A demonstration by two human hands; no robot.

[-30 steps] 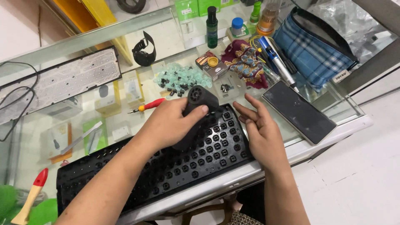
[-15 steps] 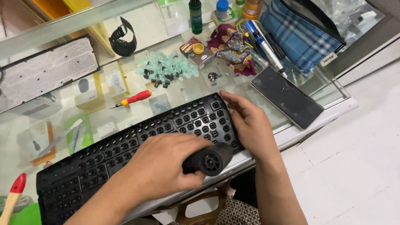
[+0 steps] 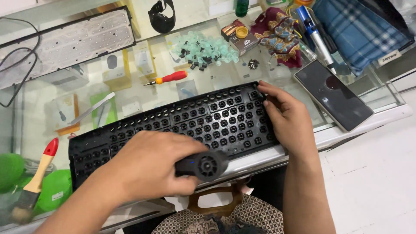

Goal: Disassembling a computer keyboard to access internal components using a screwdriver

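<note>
Glass countertop fills my view. At six o'clock, my left hand is clamped on a small black blower, its round end toward me. Beyond it the black keyboard frame lies stripped of every keycap. At three o'clock my right hand presses its end, fingers spread. Farther, at twelve, loose rubber domes are heaped, so I judge cleaning underway, reassembly untouched.

repair shop, glass display counter, screwdriver
</note>
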